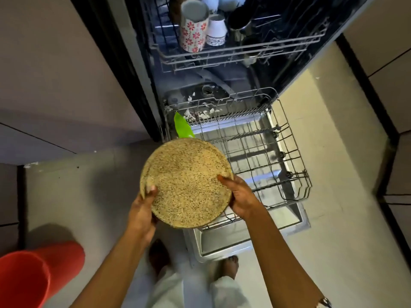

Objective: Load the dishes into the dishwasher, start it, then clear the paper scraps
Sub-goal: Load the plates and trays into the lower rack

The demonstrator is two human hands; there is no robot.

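I hold a round speckled tan plate [186, 183] flat over the front left of the pulled-out lower rack [287, 156]. My left hand [142, 210] grips its left rim, my right hand [240, 196] its right rim. A green dish [181, 126] stands on edge at the rack's back left. The dishwasher is open, its door [222, 243] folded down under the rack. White paper scraps [200, 114] lie on the tub floor behind the rack. The upper rack [222, 52] carries a floral cup [192, 30], a white cup [216, 30] and dark items.
A red bucket [33, 276] stands on the floor at the lower left. Grey cabinet fronts [55, 74] flank the dishwasher on the left, and more cabinets [395, 85] line the right. My bare feet [230, 265] are just in front of the open door.
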